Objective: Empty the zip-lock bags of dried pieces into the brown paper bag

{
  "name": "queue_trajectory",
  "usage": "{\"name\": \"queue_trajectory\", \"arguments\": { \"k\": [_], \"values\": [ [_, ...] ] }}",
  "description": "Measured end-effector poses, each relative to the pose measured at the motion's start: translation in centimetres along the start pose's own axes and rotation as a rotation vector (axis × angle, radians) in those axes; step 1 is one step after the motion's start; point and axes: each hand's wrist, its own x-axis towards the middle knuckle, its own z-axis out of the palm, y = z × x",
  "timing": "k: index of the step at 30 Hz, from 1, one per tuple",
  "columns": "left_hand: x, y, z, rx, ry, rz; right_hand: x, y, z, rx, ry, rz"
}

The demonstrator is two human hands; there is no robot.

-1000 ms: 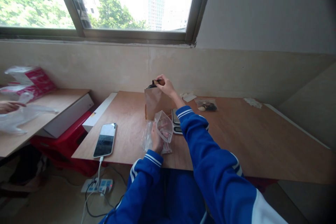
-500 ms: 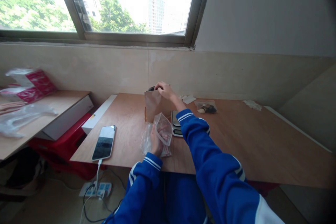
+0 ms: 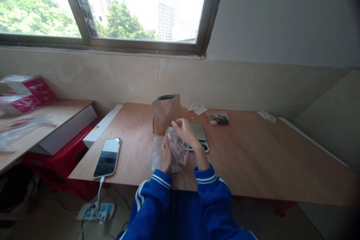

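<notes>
My left hand (image 3: 166,159) grips a clear plastic zip bag (image 3: 177,146) holding pinkish contents, which stands up from the table in front of me. My right hand (image 3: 182,129) pinches the bag's upper edge with its fingers. Behind them a brown kraft paper bag (image 3: 165,114) stands upright, its dark lining showing at the open top. A digital kitchen scale (image 3: 199,131) lies just right of my right hand, partly hidden by it. A looser sheet of clear plastic (image 3: 154,155) lies under the bag near my left hand.
A smartphone (image 3: 107,158) lies at the table's front left, its cable running down to a power strip (image 3: 95,211). A small zip bag (image 3: 218,119) and tissue scraps (image 3: 198,110) sit at the back. A white box (image 3: 97,133) edges the table; a side table (image 3: 45,120) stands left.
My right hand has let go of the paper bag's top and come down to the clear bag. The paper bag stays standing, and the scale now shows more.
</notes>
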Motion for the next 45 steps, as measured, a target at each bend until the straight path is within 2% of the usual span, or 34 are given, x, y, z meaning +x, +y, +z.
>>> {"name": "queue_trajectory", "arguments": {
  "k": [2, 4, 6, 10, 13, 15, 16, 18, 20, 22, 24, 27, 30, 32, 34, 36, 38, 42, 45],
  "values": [
    [-0.2, 0.3, 0.0, -0.019, -0.004, 0.078, -3.0, 1.5, 0.0, 0.08, -0.082, 0.135],
    [-0.4, 0.5, 0.0, -0.017, -0.024, 0.128, -5.1, 2.6, -0.4, 0.165, -0.046, 0.178],
    [-0.6, 0.8, 0.1, 0.041, -0.096, 0.187, -6.6, 3.2, -1.3, 0.258, 0.036, 0.209],
    [-1.3, 1.8, 0.8, 0.245, -0.318, 0.323, -8.1, 3.5, -3.8, 0.4, 0.244, 0.334],
    [-2.1, 3.4, 1.4, 0.327, -0.337, 0.345, -8.6, 3.3, -5.4, 0.446, 0.384, 0.369],
    [-2.6, 4.6, 1.7, 0.323, -0.308, 0.323, -9.0, 2.9, -5.9, 0.508, 0.391, 0.373],
    [-2.8, 5.2, 1.8, 0.301, -0.277, 0.304, -9.2, 2.7, -5.9, 0.557, 0.344, 0.375],
    [-3.2, 6.0, 1.6, 0.232, -0.176, 0.256, -9.6, 2.3, -5.5, 0.67, 0.162, 0.384],
    [-3.4, 6.4, 1.3, 0.157, -0.031, 0.211, -10.1, 2.1, -4.7, 0.736, -0.066, 0.39],
    [-3.6, 6.4, 0.7, 0.112, 0.115, 0.188, -10.4, 2.1, -3.7, 0.733, -0.211, 0.377],
    [-3.6, 6.3, 0.0, 0.096, 0.216, 0.178, -10.5, 2.3, -2.8, 0.713, -0.278, 0.364],
    [-3.1, 6.1, -1.2, 0.112, 0.288, 0.165, -10.4, 2.9, -2.0, 0.712, -0.295, 0.373],
    [-2.0, 5.8, -2.7, 0.171, 0.339, 0.161, -10.2, 4.1, -2.2, 0.69, -0.19, 0.382],
    [-1.1, 5.4, -3.8, 0.237, 0.353, 0.142, -10.1, 5.7, -2.7, 0.629, -0.035, 0.383],
    [-0.5, 4.7, -4.9, 0.335, 0.342, 0.068, -10.0, 7.7, -3.3, 0.513, 0.159, 0.39],
    [-0.4, 3.9, -5.6, 0.481, 0.338, -0.029, -9.8, 10.0, -3.6, 0.379, 0.341, 0.401],
    [-0.9, 3.3, -5.9, 0.66, 0.347, -0.065, -9.5, 12.0, -3.5, 0.27, 0.459, 0.397],
    [-2.5, 3.6, -5.0, 0.925, 0.424, 0.048, -8.1, 14.5, -3.3, -0.001, 0.507, 0.371],
    [-3.4, 4.3, -3.7, 0.956, 0.411, 0.227, -6.5, 15.5, -4.2, -0.222, 0.533, 0.365]
  ]
}}
